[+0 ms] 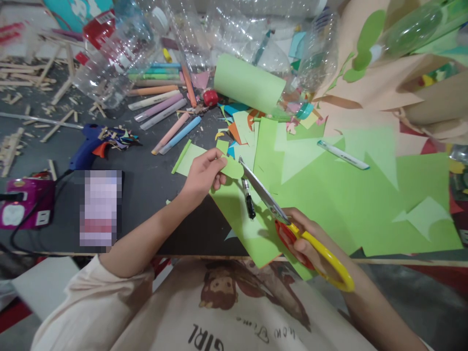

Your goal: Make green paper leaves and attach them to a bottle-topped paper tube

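Observation:
My left hand (pixel 206 175) pinches a small light-green paper piece (pixel 233 168) with a rounded end, held above the table. In my right hand (pixel 305 234) is a pair of scissors (pixel 265 192) with yellow and red handles. Its blades point up and left, their tips close to the rounded end of the paper. Whether the blades touch the paper I cannot tell. Just below the blades lies a black marker pen (pixel 248 200). Large green paper sheets (pixel 321 195) spread under and to the right of my right hand.
A blue glue gun (pixel 86 146), a phone (pixel 100 207) and a purple box (pixel 27 202) lie at left. Several felt pens (pixel 161 107), clear plastic bottles (pixel 109 68) and a green paper-wrapped cylinder (pixel 248 83) stand further back. A white pen (pixel 343 155) rests on the green paper.

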A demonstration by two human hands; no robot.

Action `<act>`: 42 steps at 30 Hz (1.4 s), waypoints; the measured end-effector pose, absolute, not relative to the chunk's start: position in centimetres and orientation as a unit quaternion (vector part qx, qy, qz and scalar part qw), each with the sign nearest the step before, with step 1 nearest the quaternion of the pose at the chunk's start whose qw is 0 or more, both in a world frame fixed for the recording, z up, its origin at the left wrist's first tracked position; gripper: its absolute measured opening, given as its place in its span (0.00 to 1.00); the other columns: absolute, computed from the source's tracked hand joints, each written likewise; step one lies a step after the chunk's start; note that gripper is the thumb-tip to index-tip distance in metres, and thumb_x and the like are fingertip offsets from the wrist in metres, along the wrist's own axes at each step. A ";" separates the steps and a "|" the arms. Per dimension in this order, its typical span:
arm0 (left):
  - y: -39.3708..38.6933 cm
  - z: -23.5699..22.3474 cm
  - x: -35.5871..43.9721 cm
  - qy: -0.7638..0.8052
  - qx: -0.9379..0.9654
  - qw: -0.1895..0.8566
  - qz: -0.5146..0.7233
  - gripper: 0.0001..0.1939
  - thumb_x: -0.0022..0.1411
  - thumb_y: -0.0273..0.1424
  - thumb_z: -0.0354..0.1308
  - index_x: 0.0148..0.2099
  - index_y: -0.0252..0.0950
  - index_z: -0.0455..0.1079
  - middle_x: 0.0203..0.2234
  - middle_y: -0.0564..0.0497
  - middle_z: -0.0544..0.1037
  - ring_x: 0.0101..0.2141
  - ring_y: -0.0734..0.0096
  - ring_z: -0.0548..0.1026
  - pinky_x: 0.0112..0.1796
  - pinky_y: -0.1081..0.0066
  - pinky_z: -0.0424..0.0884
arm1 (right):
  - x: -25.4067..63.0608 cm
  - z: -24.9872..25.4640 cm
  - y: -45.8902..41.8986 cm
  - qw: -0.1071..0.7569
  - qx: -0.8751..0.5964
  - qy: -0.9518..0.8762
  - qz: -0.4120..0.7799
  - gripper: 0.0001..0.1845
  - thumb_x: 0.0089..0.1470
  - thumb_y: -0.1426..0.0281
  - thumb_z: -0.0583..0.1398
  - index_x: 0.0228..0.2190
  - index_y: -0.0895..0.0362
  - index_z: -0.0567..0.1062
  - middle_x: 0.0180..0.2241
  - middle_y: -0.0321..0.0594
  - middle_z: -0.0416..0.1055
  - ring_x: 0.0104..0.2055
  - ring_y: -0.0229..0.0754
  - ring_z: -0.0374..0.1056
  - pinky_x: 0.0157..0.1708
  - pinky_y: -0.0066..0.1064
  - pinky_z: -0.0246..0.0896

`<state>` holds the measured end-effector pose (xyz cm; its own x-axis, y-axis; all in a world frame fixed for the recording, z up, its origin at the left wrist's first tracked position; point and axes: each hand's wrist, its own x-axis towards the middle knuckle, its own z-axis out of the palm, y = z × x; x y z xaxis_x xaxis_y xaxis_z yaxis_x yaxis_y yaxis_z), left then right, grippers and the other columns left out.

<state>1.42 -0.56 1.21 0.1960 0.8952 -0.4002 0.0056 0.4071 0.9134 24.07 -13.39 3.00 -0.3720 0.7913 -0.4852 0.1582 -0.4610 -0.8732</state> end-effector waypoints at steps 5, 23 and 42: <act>-0.5 1.0 1.3 0.525 0.424 0.653 0.344 0.10 0.56 0.29 0.55 0.25 0.38 0.60 0.09 0.60 0.65 0.08 0.84 0.58 0.12 0.82 0.53 | 23.9 3.3 -13.2 0.223 -0.515 -0.473 0.679 0.39 0.49 0.37 0.57 0.47 0.55 0.67 0.20 0.28 0.58 0.16 0.30 0.48 0.12 0.25 0.43; -0.3 -0.4 1.2 0.467 0.424 0.649 0.426 0.13 0.52 0.35 0.64 0.32 0.37 0.62 0.17 0.60 0.74 0.14 0.82 0.69 0.18 0.80 0.66 | 30.7 2.6 -5.4 0.106 -0.688 -0.705 0.136 0.20 0.56 0.62 0.57 0.46 0.60 0.74 0.43 0.55 0.76 0.45 0.58 0.71 0.44 0.48 0.65; -0.7 -0.9 1.3 0.487 0.398 0.614 0.477 0.23 0.54 0.47 0.64 0.36 0.41 0.55 0.29 0.55 0.83 0.23 0.74 0.80 0.25 0.77 0.74 | 19.1 -1.0 -3.0 0.186 -0.521 -0.795 0.250 0.29 0.53 0.56 0.60 0.50 0.61 0.67 0.23 0.37 0.70 0.26 0.45 0.63 0.34 0.38 0.59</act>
<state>1.25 -0.68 -0.89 0.0704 0.9732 -0.2189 -0.1972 0.2287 0.9533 19.09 -2.99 -1.01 -0.3880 0.9210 0.0350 0.7355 0.3323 -0.5904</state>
